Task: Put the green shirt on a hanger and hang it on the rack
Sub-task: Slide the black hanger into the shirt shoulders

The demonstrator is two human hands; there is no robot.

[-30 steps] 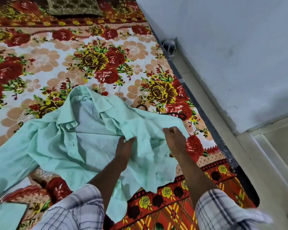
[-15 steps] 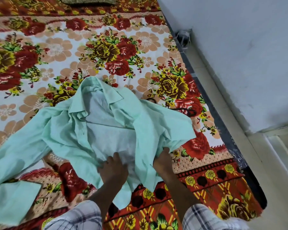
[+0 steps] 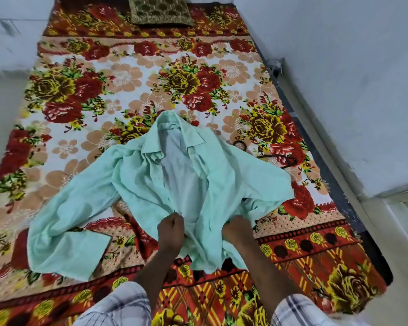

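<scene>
A pale green shirt (image 3: 137, 184) lies open on the flowered bedspread (image 3: 118, 76), collar away from me, its left sleeve spread toward the near left. My left hand (image 3: 171, 231) grips the left front edge of the shirt near the hem. My right hand (image 3: 237, 231) grips the right front edge, partly wrapped in cloth. A dark hanger (image 3: 277, 160) lies on the bedspread just right of the shirt; only its hook and one end show, the other part under the cloth. No rack is in view.
A brown patterned pillow (image 3: 160, 10) sits at the far end of the bed. A white wall (image 3: 351, 67) runs along the bed's right side, with a pale floor strip and a door frame at the lower right.
Both hands have slid down the shirt fronts toward me and now hold the lower edges. The shirt lies more opened out, and the view has pulled back.
</scene>
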